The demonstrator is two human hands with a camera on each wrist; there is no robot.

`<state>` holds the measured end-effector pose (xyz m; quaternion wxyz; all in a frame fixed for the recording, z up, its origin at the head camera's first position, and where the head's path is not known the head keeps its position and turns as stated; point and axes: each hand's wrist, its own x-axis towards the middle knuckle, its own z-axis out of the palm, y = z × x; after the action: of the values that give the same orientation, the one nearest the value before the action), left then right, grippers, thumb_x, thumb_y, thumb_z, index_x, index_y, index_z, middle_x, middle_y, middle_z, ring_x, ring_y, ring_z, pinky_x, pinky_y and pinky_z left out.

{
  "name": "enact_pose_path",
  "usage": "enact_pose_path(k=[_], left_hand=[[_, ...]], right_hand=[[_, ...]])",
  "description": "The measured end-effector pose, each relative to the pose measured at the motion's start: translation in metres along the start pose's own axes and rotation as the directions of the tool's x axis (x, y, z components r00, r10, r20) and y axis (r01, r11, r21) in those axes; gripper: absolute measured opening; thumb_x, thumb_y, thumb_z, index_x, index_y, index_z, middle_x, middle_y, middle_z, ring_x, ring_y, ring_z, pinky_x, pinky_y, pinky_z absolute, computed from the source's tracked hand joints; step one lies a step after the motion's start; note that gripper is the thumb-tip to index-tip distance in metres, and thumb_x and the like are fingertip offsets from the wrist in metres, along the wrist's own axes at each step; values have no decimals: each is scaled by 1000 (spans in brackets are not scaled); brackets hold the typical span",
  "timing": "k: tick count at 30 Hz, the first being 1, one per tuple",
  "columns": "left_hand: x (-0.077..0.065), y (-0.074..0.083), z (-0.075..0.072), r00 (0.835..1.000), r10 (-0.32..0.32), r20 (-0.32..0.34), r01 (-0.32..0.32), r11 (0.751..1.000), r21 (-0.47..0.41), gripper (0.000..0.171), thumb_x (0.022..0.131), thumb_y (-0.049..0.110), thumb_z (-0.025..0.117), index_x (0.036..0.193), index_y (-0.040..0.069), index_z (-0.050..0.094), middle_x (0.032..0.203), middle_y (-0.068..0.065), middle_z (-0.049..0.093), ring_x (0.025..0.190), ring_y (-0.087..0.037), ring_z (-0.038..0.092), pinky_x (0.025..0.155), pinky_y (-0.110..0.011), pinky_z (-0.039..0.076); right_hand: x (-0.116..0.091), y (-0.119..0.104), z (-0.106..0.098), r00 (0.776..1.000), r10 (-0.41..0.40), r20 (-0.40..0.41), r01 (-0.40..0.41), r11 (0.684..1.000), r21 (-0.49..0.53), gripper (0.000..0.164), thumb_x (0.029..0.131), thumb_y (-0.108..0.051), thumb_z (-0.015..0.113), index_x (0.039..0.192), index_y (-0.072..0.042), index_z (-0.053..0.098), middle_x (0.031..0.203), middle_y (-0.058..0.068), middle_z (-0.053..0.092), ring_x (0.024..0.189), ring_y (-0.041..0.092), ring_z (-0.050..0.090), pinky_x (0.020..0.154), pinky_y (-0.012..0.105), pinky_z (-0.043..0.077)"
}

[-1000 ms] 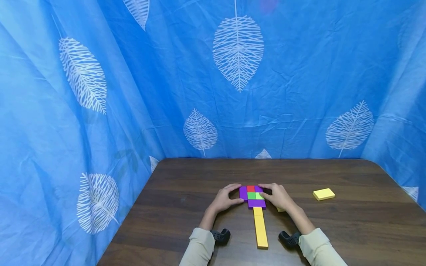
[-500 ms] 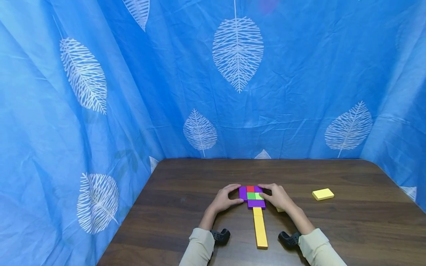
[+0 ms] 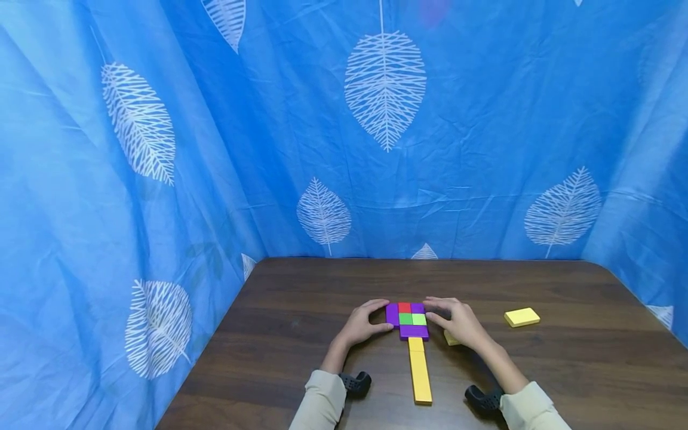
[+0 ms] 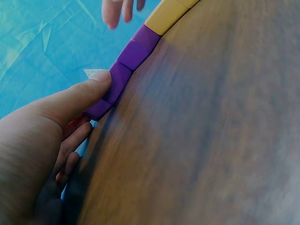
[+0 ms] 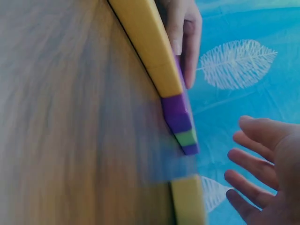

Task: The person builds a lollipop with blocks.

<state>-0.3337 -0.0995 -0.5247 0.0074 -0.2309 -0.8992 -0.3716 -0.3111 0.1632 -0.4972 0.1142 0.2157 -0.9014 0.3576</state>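
A flat patch of coloured blocks lies on the table, joined to a yellow strip (image 3: pixel 420 376) that runs toward the person. In the patch are a red block (image 3: pixel 404 307), a green block (image 3: pixel 405 319), a light green block (image 3: pixel 418 319) and purple ones. My left hand (image 3: pixel 357 325) pinches the left purple block (image 3: pixel 392 315) between thumb and fingers; the left wrist view shows the thumb (image 4: pixel 96 86) against its near end. My right hand (image 3: pixel 462 324) is just right of the patch, fingers spread and holding nothing in the right wrist view.
A pale yellow block (image 3: pixel 521 317) lies farther right on the brown wooden table (image 3: pixel 301 280). Another yellow block (image 3: pixel 450 339) is partly hidden below the right hand. A blue curtain (image 3: pixel 473 119) with white leaf prints hangs behind the table and along its sides.
My right hand has let go of the patch's right side and shifted right, uncovering the light green block and more of the yellow block beneath. The left hand keeps its grip.
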Motion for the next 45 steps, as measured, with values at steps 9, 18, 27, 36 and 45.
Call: enact_pose_path(k=[9, 18, 27, 36, 45], left_hand=[[0, 0, 2, 1000, -10, -2, 10, 1000, -1, 61, 81, 47, 67, 133, 20, 51, 134, 0, 49, 126, -19, 42, 101, -41, 35], [-1, -1, 0, 1000, -16, -5, 16, 1000, 1, 60, 81, 47, 66, 133, 20, 52, 134, -1, 49, 126, -19, 41, 102, -42, 35], [-2, 3, 0, 1000, -9, -11, 9, 1000, -4, 60, 81, 45, 67, 133, 19, 52, 134, -1, 49, 125, -19, 42, 102, -42, 34], [-2, 2, 3, 1000, 12, -19, -11, 1000, 14, 60, 81, 44, 67, 132, 17, 52, 133, -1, 50, 125, -19, 42, 101, -42, 35], [-2, 3, 1, 1000, -2, -15, 2, 1000, 7, 60, 82, 45, 67, 133, 18, 51, 134, -1, 49, 126, -20, 41, 102, -43, 33]], right_hand=[[-24, 12, -31, 980, -37, -197, 31, 999, -34, 28, 83, -14, 70, 109, -8, 68, 108, 11, 66, 102, 35, 57, 81, 55, 45], [-49, 33, -42, 996, 20, -87, -20, 1000, -1, 44, 84, -28, 69, 122, -7, 60, 118, 16, 60, 108, 39, 54, 82, 58, 42], [-59, 45, -46, 997, 61, 50, -60, 998, -25, 48, 80, -34, 71, 119, -7, 63, 115, 12, 63, 109, 37, 53, 86, 55, 41], [-62, 47, -46, 1000, 30, 9, -29, 996, -81, 36, 77, -31, 74, 107, -13, 70, 103, 3, 68, 101, 33, 57, 83, 52, 43], [-59, 45, -52, 990, 25, 138, -19, 999, -45, 32, 76, -40, 73, 101, -20, 69, 99, -6, 67, 97, 20, 61, 79, 38, 50]])
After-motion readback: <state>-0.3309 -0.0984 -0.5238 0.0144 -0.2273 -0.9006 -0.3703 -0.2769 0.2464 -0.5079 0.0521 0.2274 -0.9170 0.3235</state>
